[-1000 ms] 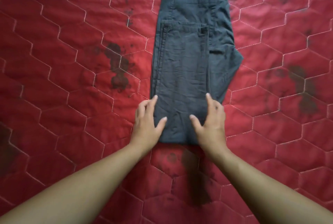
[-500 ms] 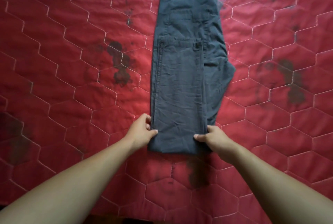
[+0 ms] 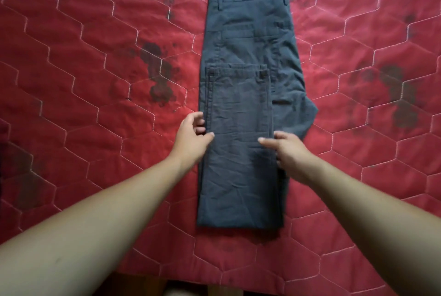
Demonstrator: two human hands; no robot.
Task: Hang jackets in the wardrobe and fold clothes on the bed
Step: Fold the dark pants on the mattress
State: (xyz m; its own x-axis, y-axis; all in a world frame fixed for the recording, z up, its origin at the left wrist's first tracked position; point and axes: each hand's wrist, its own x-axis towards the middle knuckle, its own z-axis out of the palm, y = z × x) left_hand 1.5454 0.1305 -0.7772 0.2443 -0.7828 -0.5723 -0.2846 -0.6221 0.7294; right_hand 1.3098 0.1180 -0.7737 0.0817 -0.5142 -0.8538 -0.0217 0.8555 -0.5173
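Moved up the folded trousers [image 3: 241,105], left hand [image 3: 191,139] and right hand [image 3: 287,152] touch its edges, grip loose.

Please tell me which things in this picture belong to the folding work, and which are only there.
Belong to the job:
- dark grey trousers, half folded
- left hand and right hand, one at each side edge of them

Only there:
- red quilted bedspread, the surface beneath
- dark blotches on it
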